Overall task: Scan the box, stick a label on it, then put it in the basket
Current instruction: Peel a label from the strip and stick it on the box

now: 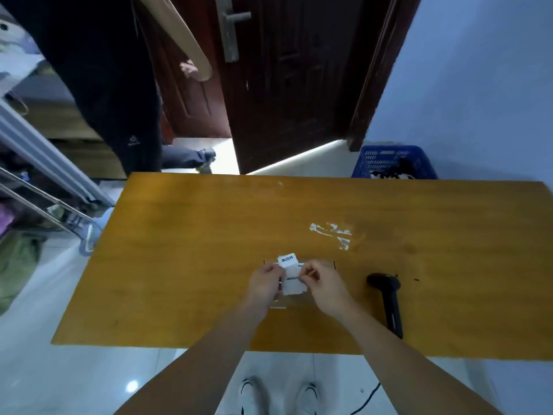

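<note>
— Position of the box [302,298]?
— Lying on the orange wooden surface [185,265], toward the near edge, about midway along it. Same colour as the wood, mostly hidden under both hands; outline faint.

— State of the hands?
— Left hand [264,283] pinched on the left edge of a white label sheet [293,284]. Right hand [317,280] pinched on a white label [288,260] at the sheet's top, lifted and curling away from the backing. Both held just above the box. Black printed characters visible on label and sheet.

— Barcode scanner [387,298]?
— Black, handheld, lying flat on the surface to the right of the box, near the near edge, well clear of the hands. Untouched.

— Basket [392,161]?
— Blue plastic, slotted walls, standing on the floor beyond the far edge, toward the right corner. Something black and white inside; cannot tell what.

— Other observations?
— White torn residue [332,233] stuck to the surface beyond the box. Dark wooden door [284,85] ajar past the far edge. Another person's dark trouser leg [119,100] at far left.
</note>
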A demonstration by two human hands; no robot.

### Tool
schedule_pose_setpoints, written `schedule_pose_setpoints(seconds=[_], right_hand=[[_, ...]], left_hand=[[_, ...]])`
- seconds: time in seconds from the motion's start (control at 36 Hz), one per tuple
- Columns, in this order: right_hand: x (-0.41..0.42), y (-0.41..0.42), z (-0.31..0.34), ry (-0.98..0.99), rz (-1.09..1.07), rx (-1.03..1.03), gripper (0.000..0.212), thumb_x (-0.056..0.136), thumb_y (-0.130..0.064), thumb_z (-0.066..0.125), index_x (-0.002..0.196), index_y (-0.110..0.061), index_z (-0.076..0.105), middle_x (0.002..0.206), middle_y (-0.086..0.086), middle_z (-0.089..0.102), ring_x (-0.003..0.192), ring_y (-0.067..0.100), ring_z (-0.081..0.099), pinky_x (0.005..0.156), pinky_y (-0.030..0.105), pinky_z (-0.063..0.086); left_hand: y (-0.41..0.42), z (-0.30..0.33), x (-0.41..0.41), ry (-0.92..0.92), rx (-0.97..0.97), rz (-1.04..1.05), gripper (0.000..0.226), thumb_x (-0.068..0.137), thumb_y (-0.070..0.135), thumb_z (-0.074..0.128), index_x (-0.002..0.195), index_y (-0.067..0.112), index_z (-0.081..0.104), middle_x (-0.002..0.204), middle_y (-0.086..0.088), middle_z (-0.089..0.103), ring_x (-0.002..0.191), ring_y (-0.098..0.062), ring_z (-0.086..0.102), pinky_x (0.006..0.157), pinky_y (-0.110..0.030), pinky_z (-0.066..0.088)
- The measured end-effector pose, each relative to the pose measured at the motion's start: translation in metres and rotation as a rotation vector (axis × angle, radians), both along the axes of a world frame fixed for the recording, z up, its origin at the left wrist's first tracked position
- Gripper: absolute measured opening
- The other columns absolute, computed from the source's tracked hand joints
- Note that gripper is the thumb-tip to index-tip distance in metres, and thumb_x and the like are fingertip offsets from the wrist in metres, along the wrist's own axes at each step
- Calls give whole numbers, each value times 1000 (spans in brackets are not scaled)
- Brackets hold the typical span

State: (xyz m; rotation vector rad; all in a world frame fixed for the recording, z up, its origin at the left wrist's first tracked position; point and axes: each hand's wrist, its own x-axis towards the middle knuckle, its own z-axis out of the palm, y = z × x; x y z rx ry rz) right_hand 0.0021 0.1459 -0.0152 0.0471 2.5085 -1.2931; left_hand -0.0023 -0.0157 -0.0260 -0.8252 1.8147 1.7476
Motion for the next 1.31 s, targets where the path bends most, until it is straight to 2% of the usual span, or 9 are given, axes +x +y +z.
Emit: schedule_pose_setpoints(seconds=[0.08,0.19,0.31,0.53,0.72,0.83,0.94,1.14,1.31], right_hand=[[-2,-3,5,10,-24,-45,15,96,-7,64,86,-18,64,95,-3,63,86,11,61,75,23,45],[-5,-3,11,-60,-138,-107,9,99,-10,61,93,-15,64,90,-3,67,82,13,62,71,27,48],[-7,6,7,-106,-229,-107,14,101,-11,60,91,-21,61,94,2,69,83,19,65,74,32,52],[-1,21,-17,-196,-373,-77,16,95,-11,67,89,-23,59,95,4,70,94,29,70,83,42,55],[5,32,-24,-218,-378,-70,13,93,-10,68,95,-20,60,98,3,69,95,27,68,87,47,57],[4,38,-21,-212,-366,-44,12,93,-11,68,99,-20,61,97,-4,67,95,24,67,77,33,51],[2,41,-14,-200,-355,-32,4,94,-14,68,96,-16,66,92,-2,69,90,22,67,76,36,53],[-7,44,-5,-180,-277,-84,4,96,-15,67,93,-14,67,83,1,68,75,19,63,75,40,54],[-14,49,-8,-194,-226,-133,4,96,-15,67,92,-15,67,92,10,71,89,30,68,83,46,59]], left_hand=[[-11,3,-3,78,-82,1,12,95,11,60,87,14,69,89,-10,72,77,-26,65,67,-35,49],[-33,6,-6,224,-226,-75,12,105,17,57,105,14,68,90,-1,71,69,-12,63,53,-15,46],[-62,3,-5,263,-329,-128,18,106,17,56,114,8,69,103,-6,74,85,-19,68,61,-22,48],[-94,-33,12,128,-467,-157,17,106,20,55,114,10,67,102,-7,70,95,-29,68,85,-45,56],[-111,-56,8,-7,-566,-149,28,106,20,53,125,4,66,118,-19,71,90,-30,62,72,-35,46],[-114,-50,-4,-77,-696,-181,45,97,25,63,137,6,57,131,-20,64,116,-40,63,93,-43,53],[-89,-22,-8,7,-943,-265,58,91,35,70,141,12,52,137,-14,56,127,-37,54,100,-47,47],[-5,-4,-19,241,-458,-577,33,99,37,65,126,18,61,102,7,67,81,-16,63,67,-32,48],[44,-5,-26,308,-446,-755,27,101,39,62,99,13,66,77,2,60,74,-24,57,64,-37,41]])
